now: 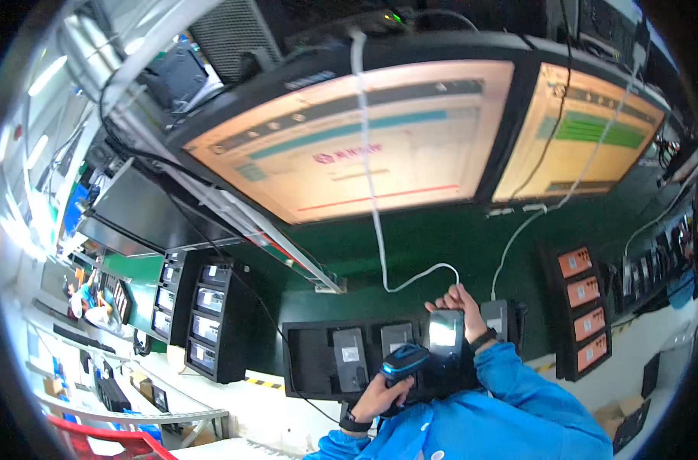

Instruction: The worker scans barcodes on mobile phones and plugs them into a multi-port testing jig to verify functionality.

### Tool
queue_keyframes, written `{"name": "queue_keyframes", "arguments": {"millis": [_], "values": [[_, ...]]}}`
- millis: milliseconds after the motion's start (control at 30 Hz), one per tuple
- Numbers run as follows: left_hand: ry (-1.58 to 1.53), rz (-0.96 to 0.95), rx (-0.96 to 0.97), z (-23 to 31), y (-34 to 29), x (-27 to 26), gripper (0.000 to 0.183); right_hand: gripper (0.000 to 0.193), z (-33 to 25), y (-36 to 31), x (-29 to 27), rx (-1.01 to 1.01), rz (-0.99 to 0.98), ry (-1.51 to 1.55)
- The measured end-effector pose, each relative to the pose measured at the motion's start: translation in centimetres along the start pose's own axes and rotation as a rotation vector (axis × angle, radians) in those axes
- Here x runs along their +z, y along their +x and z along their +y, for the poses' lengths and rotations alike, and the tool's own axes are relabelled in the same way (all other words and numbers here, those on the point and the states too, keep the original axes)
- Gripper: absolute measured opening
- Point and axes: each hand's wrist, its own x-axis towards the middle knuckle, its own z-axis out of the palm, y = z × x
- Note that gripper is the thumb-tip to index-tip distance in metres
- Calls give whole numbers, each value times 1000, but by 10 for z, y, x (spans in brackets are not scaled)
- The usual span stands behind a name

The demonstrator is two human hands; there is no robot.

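Note:
My left hand (pixel 381 395) is wrapped round the handle of a black and blue barcode scanner (pixel 405 362), held above the front of a black tray (pixel 309 360). My right hand (pixel 469 313) is closed, its fingertips pinching the end of a white cable (pixel 418 276). That end meets the far edge of a dark phone-like device (pixel 447 354) with a bright patch on its face. Whether the plug sits inside the device cannot be made out. Two grey devices lie in the tray: one with a white label (pixel 350 359), another partly behind the scanner (pixel 395 335).
Two lit monitors (pixel 349 153) (pixel 579 138) stand at the back. Another grey device (pixel 495 317) with a cable lies right of my right hand. Black trays hold orange-faced boxes (pixel 583 293) at right and labelled boxes (pixel 205 326) at left. A metal post (pixel 287 257) rises beside the left monitor.

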Motion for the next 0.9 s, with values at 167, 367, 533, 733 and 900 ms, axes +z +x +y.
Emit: {"name": "queue_keyframes", "arguments": {"millis": [167, 367, 533, 733, 900], "values": [[55, -80, -17, -9, -5, -1, 17, 35, -1, -10, 12, -41, 94, -182], [135, -58, 12, -15, -5, 3, 15, 35, -8, -8, -3, -59, 154, -350], [72, -9, 51, 0, -5, 8, 21, 38, -12, -2, -11, -107, 142, -387], [72, 92, 51, 7, -11, 14, 21, 38, -8, 3, -6, -110, 103, -410], [380, 393, 299, 30, -70, -66, 24, 33, -9, -6, 7, -181, 158, -743]]}}
